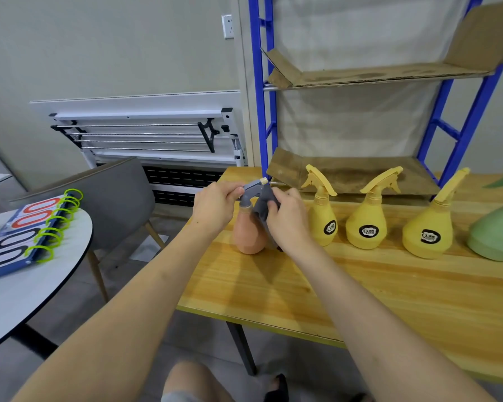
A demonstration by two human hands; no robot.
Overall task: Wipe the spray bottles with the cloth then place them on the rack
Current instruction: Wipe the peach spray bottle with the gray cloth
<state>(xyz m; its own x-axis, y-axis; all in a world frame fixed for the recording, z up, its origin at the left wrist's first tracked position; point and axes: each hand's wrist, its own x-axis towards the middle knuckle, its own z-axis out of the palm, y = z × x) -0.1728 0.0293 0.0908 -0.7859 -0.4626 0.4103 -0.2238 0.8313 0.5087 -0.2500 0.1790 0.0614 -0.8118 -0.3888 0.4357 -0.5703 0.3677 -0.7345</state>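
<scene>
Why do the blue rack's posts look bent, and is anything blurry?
Head view: the wide lens bows the rack posts near the edges; the hands' shadows fall soft on the table; the green bottle at the right edge looks smeared.

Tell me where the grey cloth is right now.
The grey cloth is in the right hand, pressed against the peach spray bottle, left of the yellow bottles.

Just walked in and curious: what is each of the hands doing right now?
Left hand: grips the grey spray head of the pink bottle.
Right hand: holds the grey cloth against that bottle.
</scene>
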